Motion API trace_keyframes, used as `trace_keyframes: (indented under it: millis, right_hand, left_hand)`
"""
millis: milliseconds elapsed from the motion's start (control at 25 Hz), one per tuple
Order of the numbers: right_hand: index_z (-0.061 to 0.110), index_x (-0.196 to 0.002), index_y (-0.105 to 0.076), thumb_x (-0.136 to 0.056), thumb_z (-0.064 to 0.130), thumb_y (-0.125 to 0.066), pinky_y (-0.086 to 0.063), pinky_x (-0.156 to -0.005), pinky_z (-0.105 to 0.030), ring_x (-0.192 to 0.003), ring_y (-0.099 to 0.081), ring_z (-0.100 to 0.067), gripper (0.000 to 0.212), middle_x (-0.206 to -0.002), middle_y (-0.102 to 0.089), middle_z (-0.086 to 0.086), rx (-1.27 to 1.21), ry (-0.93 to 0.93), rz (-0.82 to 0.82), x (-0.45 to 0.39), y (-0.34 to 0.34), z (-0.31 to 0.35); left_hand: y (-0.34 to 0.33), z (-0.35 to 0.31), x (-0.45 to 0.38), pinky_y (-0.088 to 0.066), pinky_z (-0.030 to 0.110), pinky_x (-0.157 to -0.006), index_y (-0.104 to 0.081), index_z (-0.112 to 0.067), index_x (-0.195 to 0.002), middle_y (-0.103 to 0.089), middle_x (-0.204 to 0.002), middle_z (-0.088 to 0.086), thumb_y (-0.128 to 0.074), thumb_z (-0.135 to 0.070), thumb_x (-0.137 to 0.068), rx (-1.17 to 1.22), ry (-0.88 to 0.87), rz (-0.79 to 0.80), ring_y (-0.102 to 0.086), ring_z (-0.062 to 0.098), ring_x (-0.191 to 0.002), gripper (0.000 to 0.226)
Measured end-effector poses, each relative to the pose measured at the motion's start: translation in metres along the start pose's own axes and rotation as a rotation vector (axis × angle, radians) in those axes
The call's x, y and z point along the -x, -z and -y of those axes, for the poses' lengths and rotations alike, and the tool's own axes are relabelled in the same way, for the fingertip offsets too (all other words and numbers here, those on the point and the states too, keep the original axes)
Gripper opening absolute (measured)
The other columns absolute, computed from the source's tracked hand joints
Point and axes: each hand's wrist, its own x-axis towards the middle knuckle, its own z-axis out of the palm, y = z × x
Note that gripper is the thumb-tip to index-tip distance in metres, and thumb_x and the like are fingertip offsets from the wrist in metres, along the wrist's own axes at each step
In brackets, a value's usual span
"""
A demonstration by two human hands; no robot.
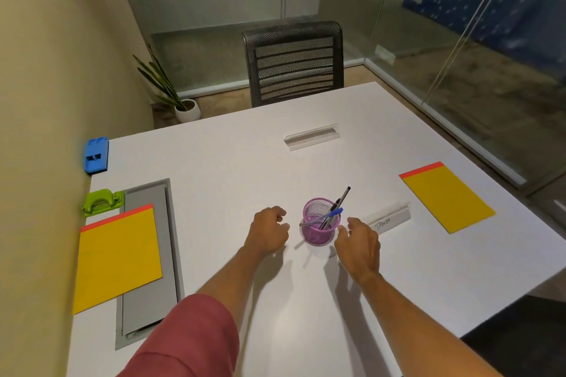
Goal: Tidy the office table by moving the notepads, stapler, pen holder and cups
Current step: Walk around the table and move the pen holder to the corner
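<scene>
A purple mesh pen holder (318, 229) with several pens stands upright in the middle of the white table (232, 162). My left hand (268, 234) sits just left of it with fingers curled, holding nothing. My right hand (360, 243) hovers just right of it, fingers apart, not touching. One yellow notepad (118, 257) with a red top edge lies at the left, partly over the grey cable tray (150, 291). A second yellow notepad (445, 196) lies at the right. A blue stapler (96, 154) rests at the far left corner. No cups are in view.
A green hole punch (102, 200) sits by the left wall above the left notepad. A clear name holder (389, 219) lies right of the pen holder, another clear name holder (311, 136) further back. A black mesh chair (294, 63) and a potted plant (180, 101) stand beyond the table.
</scene>
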Motion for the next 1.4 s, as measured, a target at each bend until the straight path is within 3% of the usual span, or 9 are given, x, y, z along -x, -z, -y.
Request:
trace_keyframes:
  millis: [160,280,360,520,720,880,1080,1320,1400]
  right_hand:
    - [0.002,-0.125,-0.063,-0.093,0.014,-0.060,-0.050,-0.094,-0.041,-0.107,-0.061,-0.035,0.035,-0.119,-0.068,-0.018,-0.115,-0.095,-0.017,-0.020,-0.007,0.000]
    - [0.003,-0.099,-0.073,-0.091,0.013,-0.062,-0.052,-0.075,-0.035,-0.074,-0.058,-0.022,0.017,-0.094,-0.073,-0.016,-0.164,-0.133,-0.013,-0.033,-0.010,0.000]
    - [0.008,-0.085,-0.076,-0.089,0.014,-0.063,-0.051,-0.065,-0.026,-0.066,-0.057,-0.021,0.015,-0.079,-0.071,-0.010,-0.188,-0.157,-0.003,-0.039,-0.011,0.000]
    - [0.011,-0.077,-0.078,-0.085,0.011,-0.064,-0.032,-0.039,-0.006,-0.055,-0.056,-0.010,0.016,-0.067,-0.069,-0.006,-0.252,-0.210,0.003,-0.047,-0.011,-0.001]
    - [0.005,-0.071,-0.075,-0.085,0.005,-0.063,-0.042,-0.042,-0.010,-0.055,-0.060,-0.012,0.018,-0.069,-0.072,-0.011,-0.333,-0.157,0.058,-0.048,-0.004,0.002]
    - [0.006,-0.078,-0.077,-0.085,0.003,-0.065,-0.060,-0.061,-0.033,-0.071,-0.070,-0.025,0.014,-0.073,-0.074,-0.006,-0.394,-0.080,0.150,-0.042,0.002,0.018]
    - [0.013,-0.069,-0.076,-0.081,0.003,-0.067,-0.062,-0.069,-0.046,-0.075,-0.072,-0.032,0.019,-0.068,-0.073,-0.006,-0.430,-0.005,0.268,-0.019,-0.009,0.044]
    - [0.022,-0.053,-0.072,-0.076,0.006,-0.071,-0.062,-0.070,-0.047,-0.074,-0.073,-0.030,0.028,-0.064,-0.073,-0.002,-0.455,0.082,0.463,0.023,-0.041,0.076]
    - [0.025,-0.052,-0.072,-0.075,0.007,-0.073,-0.062,-0.071,-0.044,-0.072,-0.073,-0.026,0.030,-0.062,-0.073,0.002,-0.452,0.131,0.528,0.040,-0.053,0.085]
  left_hand:
    - [-0.013,-0.006,-0.019,-0.050,0.030,-0.091,-0.070,-0.004,-0.110,-0.071,-0.105,0.012,-0.065,-0.015,-0.089,0.148,0.079,-0.050,-0.066,0.026,-0.100,0.024]
    - [-0.023,-0.013,-0.033,-0.054,0.040,-0.090,-0.073,-0.006,-0.093,-0.073,-0.093,0.014,-0.067,-0.012,-0.086,0.252,0.127,-0.042,-0.069,0.031,-0.093,0.011]
    - [-0.029,-0.017,-0.037,-0.056,0.044,-0.087,-0.073,-0.012,-0.082,-0.074,-0.086,0.014,-0.066,-0.008,-0.085,0.268,0.165,-0.013,-0.069,0.029,-0.084,0.009]
    - [-0.039,-0.019,-0.039,-0.058,0.046,-0.085,-0.073,-0.016,-0.076,-0.075,-0.087,0.014,-0.069,-0.005,-0.083,0.304,0.210,-0.020,-0.072,0.031,-0.087,0.013]
    - [-0.037,-0.022,-0.030,-0.060,0.046,-0.083,-0.074,-0.012,-0.074,-0.075,-0.084,0.016,-0.069,-0.002,-0.079,0.397,0.296,-0.064,-0.070,0.027,-0.078,0.012]
    - [-0.023,-0.020,-0.009,-0.061,0.047,-0.081,-0.075,-0.006,-0.075,-0.075,-0.081,0.016,-0.067,0.000,-0.076,0.486,0.345,-0.156,-0.073,0.034,-0.085,0.009]
    - [0.002,-0.008,0.030,-0.062,0.045,-0.076,-0.074,-0.011,-0.068,-0.073,-0.071,0.009,-0.070,-0.001,-0.074,0.547,0.420,-0.321,-0.071,0.023,-0.070,0.012]
    - [0.030,0.029,0.086,-0.062,0.045,-0.074,-0.072,-0.014,-0.062,-0.072,-0.062,0.005,-0.073,-0.004,-0.073,0.624,0.530,-0.521,-0.069,0.021,-0.065,0.015]
    - [0.036,0.042,0.106,-0.063,0.039,-0.070,-0.071,-0.017,-0.058,-0.072,-0.062,0.003,-0.076,-0.006,-0.072,0.623,0.582,-0.602,-0.070,0.020,-0.066,0.018]
